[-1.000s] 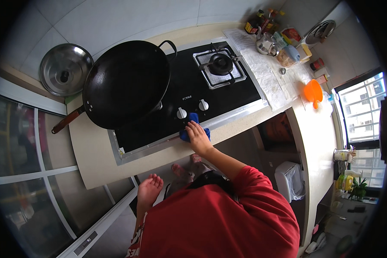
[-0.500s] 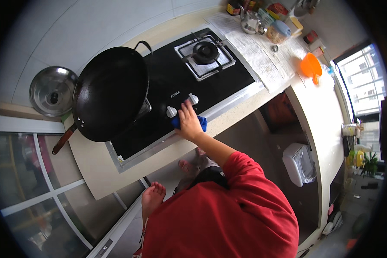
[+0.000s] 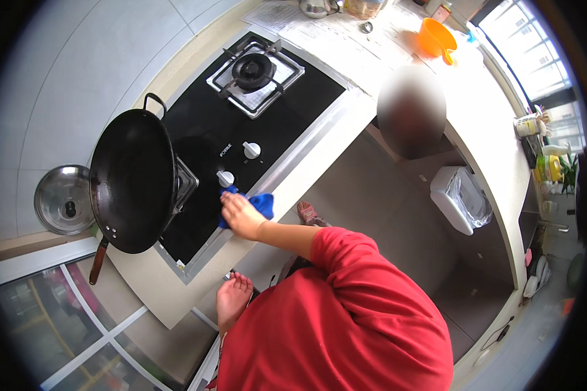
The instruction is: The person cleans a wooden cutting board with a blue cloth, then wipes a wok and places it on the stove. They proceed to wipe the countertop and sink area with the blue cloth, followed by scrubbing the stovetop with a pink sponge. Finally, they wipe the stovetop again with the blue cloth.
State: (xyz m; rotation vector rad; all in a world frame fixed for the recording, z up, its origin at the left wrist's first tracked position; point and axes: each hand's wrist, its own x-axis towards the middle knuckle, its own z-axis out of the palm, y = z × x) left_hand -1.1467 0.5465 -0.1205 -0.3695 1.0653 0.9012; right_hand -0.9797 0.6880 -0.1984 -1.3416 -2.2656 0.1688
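My right hand (image 3: pixel 241 216) presses a blue cloth (image 3: pixel 261 204) against the front edge of the black glass gas stove (image 3: pixel 199 159). Part of the cloth bunches out from under the palm and fingers. Just beyond the fingertips is one white knob (image 3: pixel 225 178); a second white knob (image 3: pixel 252 150) sits farther right. My left hand (image 3: pixel 234 297) hangs by my body below the counter edge, palm up, fingers loosely apart, holding nothing. On the left burner stands a large black wok (image 3: pixel 134 182) with a wooden handle, hiding much of that burner.
A glass lid (image 3: pixel 65 199) leans against the wall left of the wok. The right burner (image 3: pixel 253 72) is bare. An orange scoop (image 3: pixel 436 40) sits on the counter at the far right. Below stands a white lined bin (image 3: pixel 462 199). A glass-paned door (image 3: pixel 59 326) lies at lower left.
My right hand has moved left along the stove's front edge with the cloth, away from the right knob to just below the left one. The whole view has shifted. My left hand stays low.
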